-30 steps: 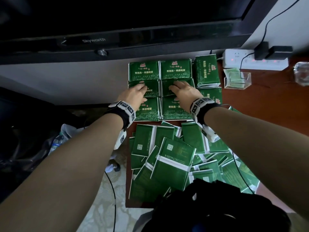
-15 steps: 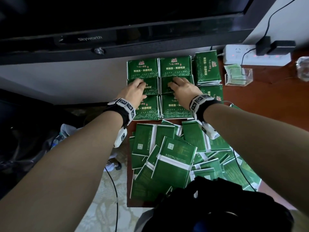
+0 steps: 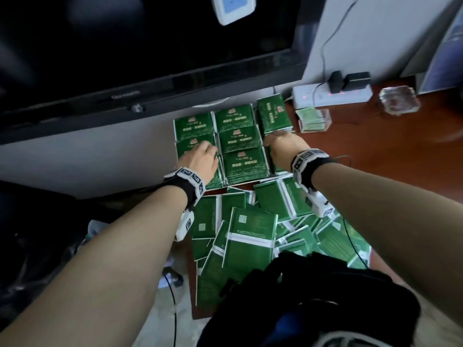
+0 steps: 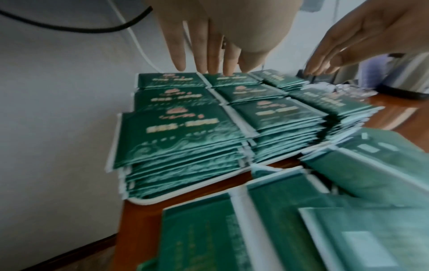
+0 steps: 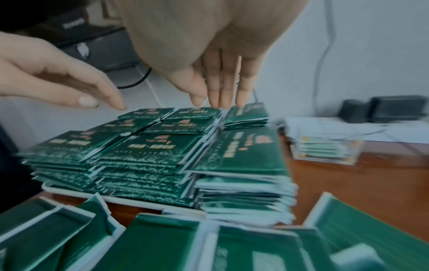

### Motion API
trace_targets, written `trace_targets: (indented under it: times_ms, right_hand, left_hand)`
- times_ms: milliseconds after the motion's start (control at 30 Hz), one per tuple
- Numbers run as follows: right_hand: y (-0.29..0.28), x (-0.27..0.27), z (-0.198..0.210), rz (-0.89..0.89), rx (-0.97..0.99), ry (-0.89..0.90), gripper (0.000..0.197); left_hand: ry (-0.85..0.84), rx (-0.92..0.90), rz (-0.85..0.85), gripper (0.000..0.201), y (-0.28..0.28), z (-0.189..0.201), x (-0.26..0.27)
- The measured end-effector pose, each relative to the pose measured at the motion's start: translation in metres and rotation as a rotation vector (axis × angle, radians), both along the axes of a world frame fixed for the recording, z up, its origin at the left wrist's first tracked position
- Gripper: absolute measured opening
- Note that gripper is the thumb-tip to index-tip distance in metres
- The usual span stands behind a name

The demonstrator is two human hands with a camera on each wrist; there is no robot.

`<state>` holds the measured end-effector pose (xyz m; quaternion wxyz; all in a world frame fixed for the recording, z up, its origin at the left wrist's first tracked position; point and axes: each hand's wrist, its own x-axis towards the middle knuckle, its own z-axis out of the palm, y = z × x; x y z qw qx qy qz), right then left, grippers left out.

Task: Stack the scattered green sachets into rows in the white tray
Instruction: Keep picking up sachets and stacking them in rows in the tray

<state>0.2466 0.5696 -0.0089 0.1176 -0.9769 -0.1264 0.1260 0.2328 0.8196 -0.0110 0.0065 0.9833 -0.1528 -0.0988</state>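
Neat stacks of green sachets (image 3: 240,141) fill the white tray (image 4: 192,191) in rows beside the wall. My left hand (image 3: 203,156) lies over the left column with straight fingers (image 4: 206,60), whose tips reach the far stacks. My right hand (image 3: 278,144) is over the right column, fingers (image 5: 223,91) straight and together, tips at the edge of the far stacks. Neither hand holds a sachet. A loose heap of scattered sachets (image 3: 250,236) covers the brown desk just in front of the tray, mostly back side up.
A television stands above the tray. To the right on the desk are a clear box of sachets (image 3: 314,120), a white power strip (image 3: 330,95) with plugs and a glass ashtray (image 3: 398,100). A black bag (image 3: 313,296) overlaps the heap's near edge.
Both hands were pressing the middle row side by side; they have spread apart, the left to the left column and the right to the right column. The head view has tilted up.
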Motion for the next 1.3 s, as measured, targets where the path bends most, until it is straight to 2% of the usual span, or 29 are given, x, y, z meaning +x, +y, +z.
trace_targets:
  times_ms: [167, 300, 433, 600, 800, 1167, 1300]
  right_hand:
    - [-0.068, -0.064, 0.028, -0.226, -0.056, 0.031, 0.029]
    - [-0.115, -0.136, 0.024, -0.345, -0.162, 0.127, 0.031]
    - [-0.148, -0.206, 0.013, -0.383, -0.246, 0.23, 0.031]
    - [-0.171, -0.251, 0.003, -0.446, -0.248, 0.303, 0.029]
    - [-0.186, -0.247, -0.015, -0.52, -0.193, 0.317, 0.027]
    - [-0.214, -0.18, -0.047, -0.577, -0.015, 0.303, 0.021]
    - [-0.203, -0.158, -0.063, -0.566, 0.064, 0.299, 0.017]
  left_hand:
    - [0.094, -0.023, -0.1, 0.026, -0.064, 0.024, -0.042]
    - [0.23, 0.004, -0.158, 0.027, -0.111, 0.019, -0.092]
    - [0.321, 0.032, -0.199, 0.022, -0.142, 0.004, -0.142]
    - [0.339, 0.081, -0.221, 0.02, -0.166, 0.001, -0.164]
    - [0.317, 0.145, -0.246, 0.022, -0.187, 0.003, -0.156]
    - [0.378, 0.276, -0.285, 0.029, -0.228, -0.013, -0.101]
    - [0.372, 0.313, -0.386, 0.043, -0.238, -0.025, -0.079]
